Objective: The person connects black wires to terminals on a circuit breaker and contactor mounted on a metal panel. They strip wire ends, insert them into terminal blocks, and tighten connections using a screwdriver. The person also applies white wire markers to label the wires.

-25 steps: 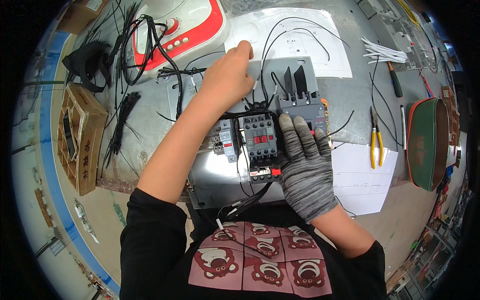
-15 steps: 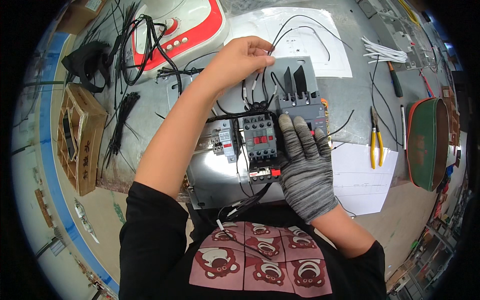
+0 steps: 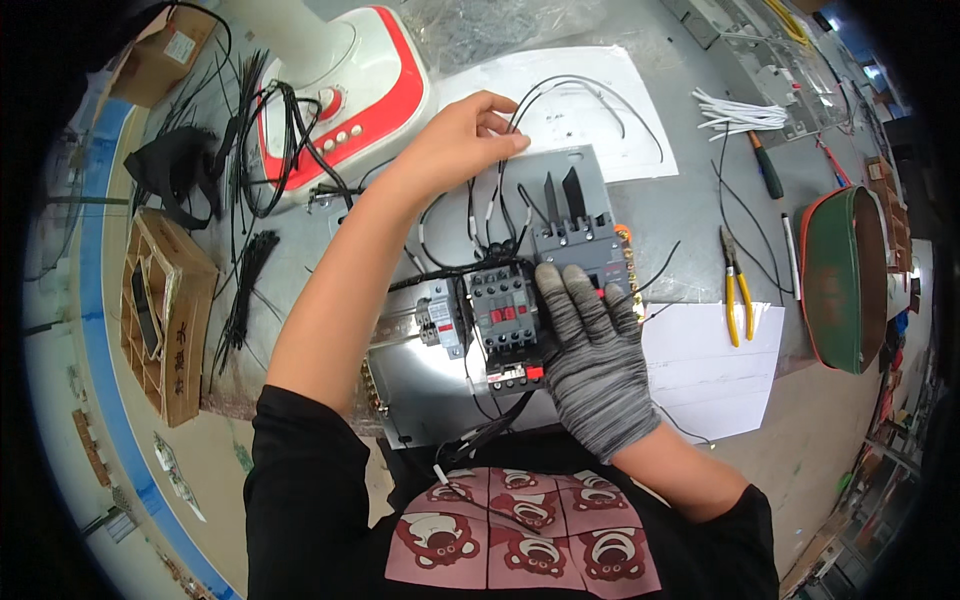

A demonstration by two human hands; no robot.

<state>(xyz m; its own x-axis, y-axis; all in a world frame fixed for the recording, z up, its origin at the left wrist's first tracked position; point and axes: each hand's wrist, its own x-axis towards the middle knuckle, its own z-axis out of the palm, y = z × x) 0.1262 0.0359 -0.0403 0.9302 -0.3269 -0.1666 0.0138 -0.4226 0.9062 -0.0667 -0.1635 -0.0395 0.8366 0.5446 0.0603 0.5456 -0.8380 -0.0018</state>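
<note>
A box (image 3: 178, 330) sits at the near left corner of the counter (image 3: 690, 215), black ties (image 3: 243, 295) just beside it. A red-and-white base (image 3: 400, 70) stands toward the far left corner. The bare left hand (image 3: 510, 125) pinches black wires (image 3: 573, 77) above the plate (image 3: 415, 400), which lies along the near edge, bearing a contactor (image 3: 503, 310). The gloved right hand (image 3: 595, 365) rests open, fingers extended against the breaker (image 3: 585, 248) at the plate's right edge. Pliers (image 3: 731, 290) lie farther right, then a green pouch (image 3: 828, 285) at the right edge.
</note>
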